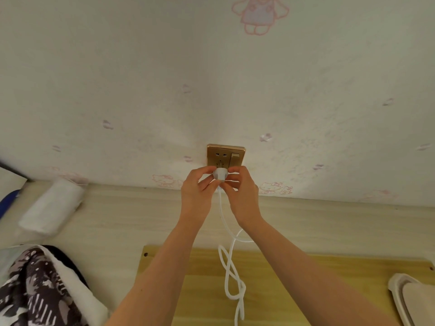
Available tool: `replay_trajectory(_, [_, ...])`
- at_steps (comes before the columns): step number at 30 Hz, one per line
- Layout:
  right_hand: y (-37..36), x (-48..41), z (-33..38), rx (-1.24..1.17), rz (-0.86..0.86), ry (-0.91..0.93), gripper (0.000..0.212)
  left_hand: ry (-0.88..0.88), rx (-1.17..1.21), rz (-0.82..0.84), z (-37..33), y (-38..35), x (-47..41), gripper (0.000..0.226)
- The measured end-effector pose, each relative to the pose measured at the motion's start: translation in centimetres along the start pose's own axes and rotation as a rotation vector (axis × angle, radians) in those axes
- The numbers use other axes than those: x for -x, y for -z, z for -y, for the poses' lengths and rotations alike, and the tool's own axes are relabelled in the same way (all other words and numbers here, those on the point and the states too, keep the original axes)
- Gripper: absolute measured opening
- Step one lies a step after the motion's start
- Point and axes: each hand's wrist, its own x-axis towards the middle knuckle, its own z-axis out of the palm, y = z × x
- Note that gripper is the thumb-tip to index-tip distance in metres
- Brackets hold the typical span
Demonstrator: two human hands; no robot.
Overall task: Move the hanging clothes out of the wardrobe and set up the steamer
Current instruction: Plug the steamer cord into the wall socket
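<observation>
Wall (pixel 141 67): off-white wallpaper with faint pink cartoon-cat and bow prints; fills the upper two thirds of the head view.

Floor (pixel 117 220): pale wood-grain boards, running along the foot of the wall.

Board (pixel 200 290): yellow-toned wooden panel, flat, with small round holes near its far corners; lies in the lower centre and right, beneath both forearms.

Garment (pixel 40 290): dark brown and white patterned fabric with white lining; lower left corner, on the floor.

Roll (pixel 51 205): white soft cylindrical bundle; left, on the floor just beside the wall.

Steamer part (pixel 409 300): cream plastic rounded body, cut off by the frame; lower right, resting on the board's right end.

Cord (pixel 231 278): white round power cable; hangs from the plug between the two wrists, loops and twists over the board, leaves the frame at the bottom.

Left hand (pixel 196 191): fingers closed around the left side of the plug.

Right hand (pixel 242 191): fingers closed around the plug's right side; both hands grip it together.

Socket plate (pixel 226 155): gold-coloured square wall outlet with a rocker switch on its right; low on the wall.

Plug (pixel 220 174): white plastic, small; held at the plate's lower edge, over the lower openings. Whether its pins are seated cannot be told.
</observation>
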Motion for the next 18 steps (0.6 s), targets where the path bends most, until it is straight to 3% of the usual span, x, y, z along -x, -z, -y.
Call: replay_trajectory(18, [-0.1,-0.2,1.0,0.010,-0.077,0.046,0.012,0.006,0.076,-0.086,-0.1,-0.4,-0.7,0.025])
